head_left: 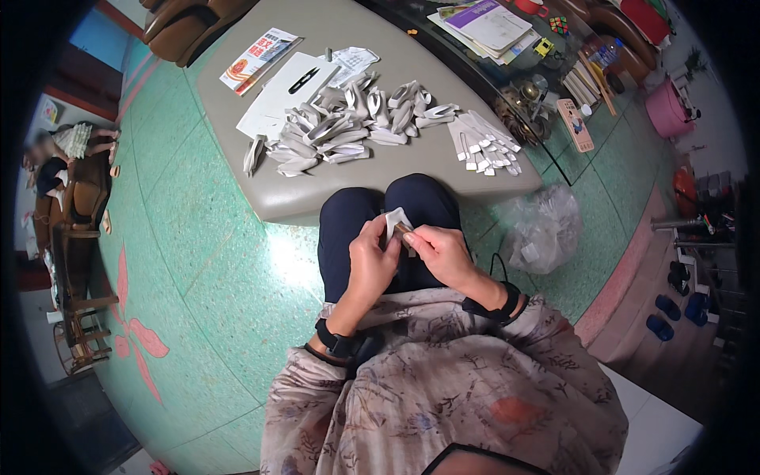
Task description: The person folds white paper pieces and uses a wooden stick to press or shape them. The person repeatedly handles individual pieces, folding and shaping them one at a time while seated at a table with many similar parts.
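Above my lap, my left hand (370,255) pinches a small white folded piece (393,218), possibly cloth or paper. The fingers of my right hand (445,252) are closed on a short brown stick-like thing (402,230), its tip against the white piece. Just beyond my knees, a heap of similar white folded pieces (332,127) covers the middle of a grey padded bench (293,194). To the right of that heap, flat white strips (484,144) are fanned out in a bunch.
On the bench lie a white board (261,111), black snips (303,80) and a printed booklet (257,62). A crumpled clear plastic bag (545,229) sits on the floor at right. Behind it stands a dark glass table (507,75) with papers. Two people (67,154) are at far left.
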Tool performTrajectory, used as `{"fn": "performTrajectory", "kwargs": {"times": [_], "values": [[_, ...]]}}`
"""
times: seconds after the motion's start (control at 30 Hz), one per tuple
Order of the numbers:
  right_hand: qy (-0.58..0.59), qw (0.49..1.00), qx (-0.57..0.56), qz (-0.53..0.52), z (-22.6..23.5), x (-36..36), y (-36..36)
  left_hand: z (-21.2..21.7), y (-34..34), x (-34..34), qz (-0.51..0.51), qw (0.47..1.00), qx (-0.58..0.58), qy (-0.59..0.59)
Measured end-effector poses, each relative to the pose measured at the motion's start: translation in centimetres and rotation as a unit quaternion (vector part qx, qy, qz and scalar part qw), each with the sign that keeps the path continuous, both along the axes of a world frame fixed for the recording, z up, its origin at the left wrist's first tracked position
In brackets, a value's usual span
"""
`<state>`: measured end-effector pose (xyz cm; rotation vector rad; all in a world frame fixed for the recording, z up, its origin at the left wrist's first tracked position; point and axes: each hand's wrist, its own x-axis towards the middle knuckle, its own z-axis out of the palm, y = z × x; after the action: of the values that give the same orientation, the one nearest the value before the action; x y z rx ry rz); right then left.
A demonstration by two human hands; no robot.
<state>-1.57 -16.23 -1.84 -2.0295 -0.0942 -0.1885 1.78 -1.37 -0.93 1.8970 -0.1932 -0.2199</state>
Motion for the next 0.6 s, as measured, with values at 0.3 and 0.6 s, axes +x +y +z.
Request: {"fn": "performTrajectory", "kwargs": {"times": [0.3, 0.6], "values": [[-0.084, 0.992, -0.09, -0.002, -0.2, 0.3, 0.0, 0.4, 0.5, 1.2, 0.062, 0.99, -0.109, 0.061], [-0.099, 0.99, -0.098, 0.027, 0.3, 0.4, -0.6, 0.0, 1.0, 1.3, 0.064, 0.93, -0.284, 0.222]]}}
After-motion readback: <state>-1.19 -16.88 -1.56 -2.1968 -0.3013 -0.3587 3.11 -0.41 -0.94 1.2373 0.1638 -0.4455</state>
